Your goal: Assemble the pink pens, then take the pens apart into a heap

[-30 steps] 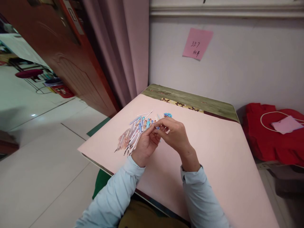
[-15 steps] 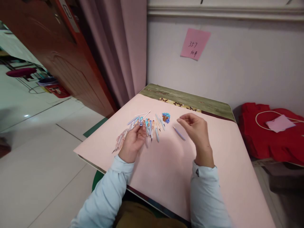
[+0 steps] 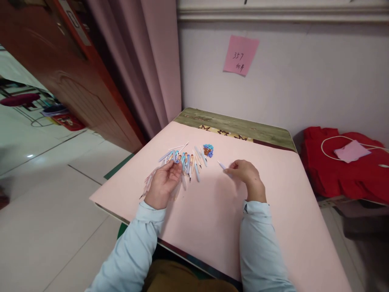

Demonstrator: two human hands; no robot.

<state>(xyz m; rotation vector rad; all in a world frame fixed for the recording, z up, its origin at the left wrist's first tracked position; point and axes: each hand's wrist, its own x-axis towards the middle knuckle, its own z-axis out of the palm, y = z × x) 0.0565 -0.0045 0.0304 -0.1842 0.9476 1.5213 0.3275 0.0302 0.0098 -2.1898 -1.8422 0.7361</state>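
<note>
My left hand is closed round a purple-blue pen barrel, whose round end shows between thumb and fingertips. My right hand reaches down to the table, its thumb and fingers closed on a slim purple pen part. The pale tip of that part sticks out to the left; the rest is hidden under the fingers. Beyond my left hand lies a spread of pen barrels and refills in blue, purple, orange and white. A small pile of blue and brown pieces sits between the hands, farther back.
Pale pink paper covers the table, with a green wood-patterned strip along its back edge. A pink note is stuck to the wall. At the right lies a red bag with a pink paper on it. A brown door stands at the left.
My right hand has come down from above the table onto the purple pen part and closed on it. My left hand keeps holding the barrel. The view has shifted slightly.
</note>
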